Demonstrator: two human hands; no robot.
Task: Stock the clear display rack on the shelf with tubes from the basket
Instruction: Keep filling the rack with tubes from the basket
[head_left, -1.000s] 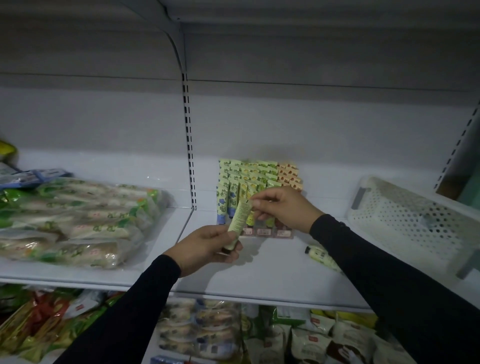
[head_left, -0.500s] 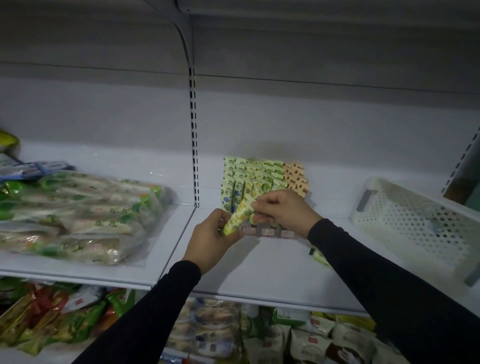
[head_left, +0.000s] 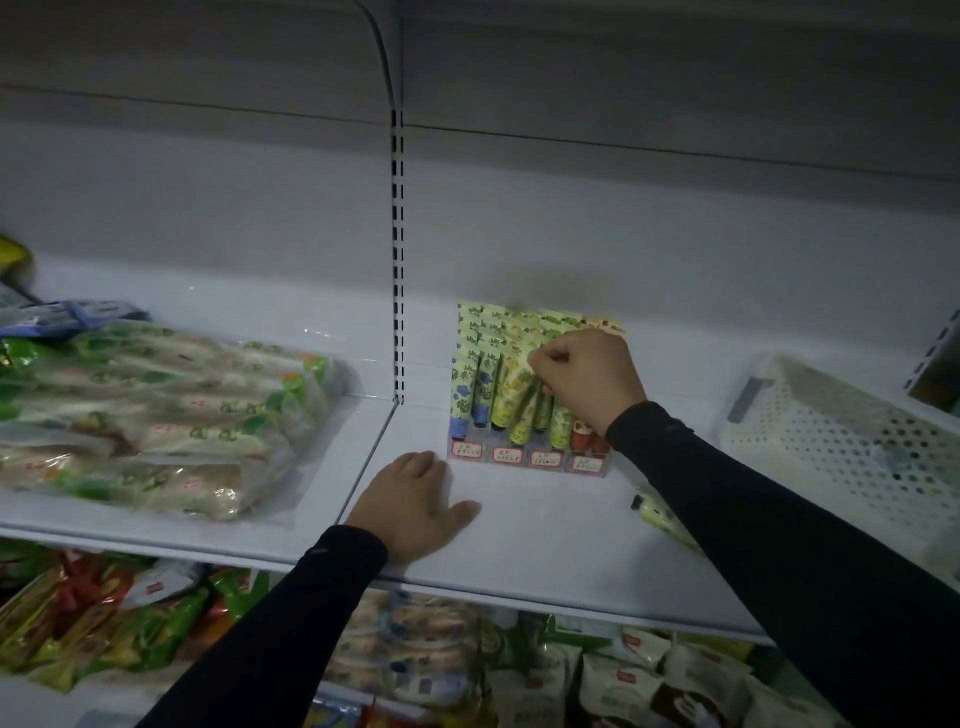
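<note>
The clear display rack (head_left: 527, 460) stands on the white shelf (head_left: 545, 540), packed with rows of green, blue and orange tubes and price labels along its front. My right hand (head_left: 587, 382) pinches the top of a yellow-green tube (head_left: 522, 400), which leans in a front slot of the rack. My left hand (head_left: 413, 501) lies flat on the shelf just left of the rack's front corner, holding nothing. One loose pale-green tube (head_left: 655, 512) lies on the shelf, partly hidden by my right sleeve. The white perforated basket (head_left: 831, 441) sits at the right.
A heap of clear-wrapped green food packs (head_left: 156, 415) fills the shelf section to the left, past the slotted upright (head_left: 397, 260). Packaged goods crowd the lower shelf (head_left: 415, 665). Bare shelf surface lies in front of the rack.
My left hand let go of the tube and dropped flat onto the shelf. My right hand carried the tube into the rack's front row.
</note>
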